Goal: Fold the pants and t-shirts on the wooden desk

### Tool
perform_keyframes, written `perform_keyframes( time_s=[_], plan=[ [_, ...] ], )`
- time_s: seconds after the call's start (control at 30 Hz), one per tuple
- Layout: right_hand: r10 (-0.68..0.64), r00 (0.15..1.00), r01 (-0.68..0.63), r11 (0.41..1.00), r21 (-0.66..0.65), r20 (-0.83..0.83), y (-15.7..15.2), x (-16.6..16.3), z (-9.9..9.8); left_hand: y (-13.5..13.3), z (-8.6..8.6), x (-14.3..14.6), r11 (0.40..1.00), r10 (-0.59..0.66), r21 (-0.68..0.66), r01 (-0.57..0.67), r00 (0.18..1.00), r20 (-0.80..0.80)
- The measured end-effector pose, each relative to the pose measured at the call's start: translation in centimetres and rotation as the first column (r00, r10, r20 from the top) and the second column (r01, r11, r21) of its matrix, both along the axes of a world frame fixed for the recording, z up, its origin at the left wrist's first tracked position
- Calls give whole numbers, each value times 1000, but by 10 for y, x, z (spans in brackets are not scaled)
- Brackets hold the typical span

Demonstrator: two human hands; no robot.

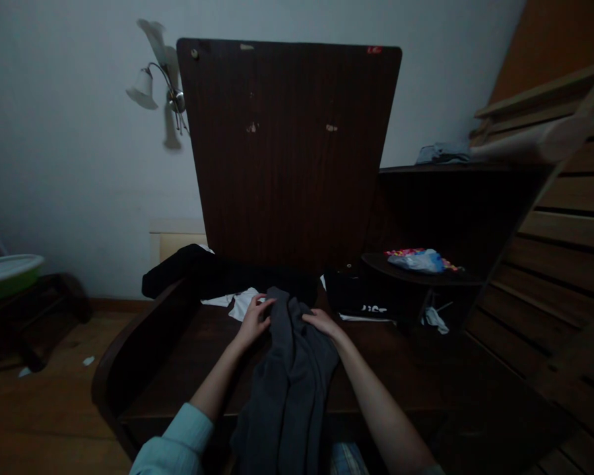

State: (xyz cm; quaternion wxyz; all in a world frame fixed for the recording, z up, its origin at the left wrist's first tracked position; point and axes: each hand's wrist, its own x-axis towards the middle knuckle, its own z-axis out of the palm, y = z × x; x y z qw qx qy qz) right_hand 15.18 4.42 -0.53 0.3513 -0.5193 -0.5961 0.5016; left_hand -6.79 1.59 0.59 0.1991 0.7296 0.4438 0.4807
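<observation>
A dark grey garment point(290, 376) lies bunched in long folds on the dark brown wooden surface, its lower part hanging over the front edge towards me. My left hand point(254, 321) holds its upper left edge with fingers and thumb. On the opposite edge, my right hand point(323, 323) has its fingers closed on the cloth, thumb hidden. Just beyond my left hand is a piece of white cloth point(242, 303). A black garment point(193, 267) is heaped behind it, draped over the left side. To the right of my right hand rests a folded black garment with white lettering point(356, 297).
A tall dark wooden panel point(292, 145) stands upright at the back. On the right, a curved shelf point(400, 270) bears a plastic bag point(420, 260), beside wooden slats point(564, 231). A wall lamp point(143, 89) hangs left; a green basin point(10, 280) sits on a stool.
</observation>
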Motion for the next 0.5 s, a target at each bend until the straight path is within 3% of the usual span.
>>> perform_keyframes(
  time_s=[0.1, 0.23, 0.37, 0.5],
  plan=[
    [-17, 988, 14, 1000, -23, -154, -1, 4, -6, -3, -1, -2, 988, 117, -101, -117, 993, -2],
    [26, 920, -84, 988, -133, -391, -6, 12, -2, -1, -4, -8, 901, 302, -338, -274, 953, 34],
    [47, 758, -240, 948, -211, -650, -15, 15, 13, 1, -4, -13, 911, 283, -337, -236, 954, 97],
    [-38, 647, -112, 983, -144, -761, -25, 26, 27, 0, 2, -13, 917, 287, -314, -247, 954, 90]
  ],
)
